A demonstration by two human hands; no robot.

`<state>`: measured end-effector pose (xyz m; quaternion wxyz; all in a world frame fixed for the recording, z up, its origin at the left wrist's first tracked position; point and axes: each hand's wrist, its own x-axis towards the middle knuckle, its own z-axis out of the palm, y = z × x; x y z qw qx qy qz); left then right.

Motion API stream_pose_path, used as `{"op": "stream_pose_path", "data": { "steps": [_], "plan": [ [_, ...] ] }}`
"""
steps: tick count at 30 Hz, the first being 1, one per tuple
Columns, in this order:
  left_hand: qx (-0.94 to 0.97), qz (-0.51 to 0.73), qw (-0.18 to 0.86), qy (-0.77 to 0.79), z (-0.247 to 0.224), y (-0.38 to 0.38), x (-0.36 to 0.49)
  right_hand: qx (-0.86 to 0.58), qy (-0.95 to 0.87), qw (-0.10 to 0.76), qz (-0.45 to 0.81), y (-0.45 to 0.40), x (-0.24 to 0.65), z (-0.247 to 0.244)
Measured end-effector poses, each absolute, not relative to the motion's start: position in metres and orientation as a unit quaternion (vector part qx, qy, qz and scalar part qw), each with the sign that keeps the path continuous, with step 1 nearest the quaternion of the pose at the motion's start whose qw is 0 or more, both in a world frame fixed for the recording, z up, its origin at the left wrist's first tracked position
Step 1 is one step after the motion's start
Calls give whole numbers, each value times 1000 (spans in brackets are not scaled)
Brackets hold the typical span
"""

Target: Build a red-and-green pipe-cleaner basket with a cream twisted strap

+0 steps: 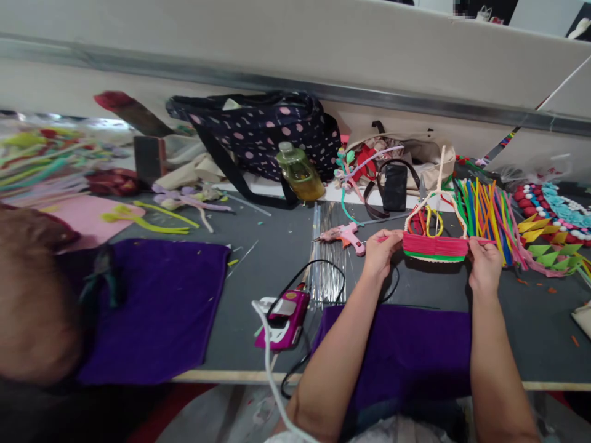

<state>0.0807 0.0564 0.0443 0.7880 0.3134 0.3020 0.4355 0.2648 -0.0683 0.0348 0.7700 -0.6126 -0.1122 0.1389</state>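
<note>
Pink-and-green banded piece [434, 247] over grey surface [272, 246], between hands—left fingers [393, 236] pinching one end, right fingers [477, 247] other. Probably light, bendy, crushable—best gripped gently at ends.

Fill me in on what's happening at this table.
The person's left hand and right hand hold a small pink-and-green woven piece at its two ends, raised over the table. A pink glue gun lies near the left hand, and a bundle of coloured strips lies beyond the right.
</note>
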Motion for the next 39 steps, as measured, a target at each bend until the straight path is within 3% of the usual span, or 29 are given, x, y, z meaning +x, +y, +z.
{"op": "stream_pose_path", "data": {
  "steps": [39],
  "plan": [
    [277, 447, 789, 317, 45, 49, 87, -619, -112, 768, 121, -65, 263, 32]
  ]
}}
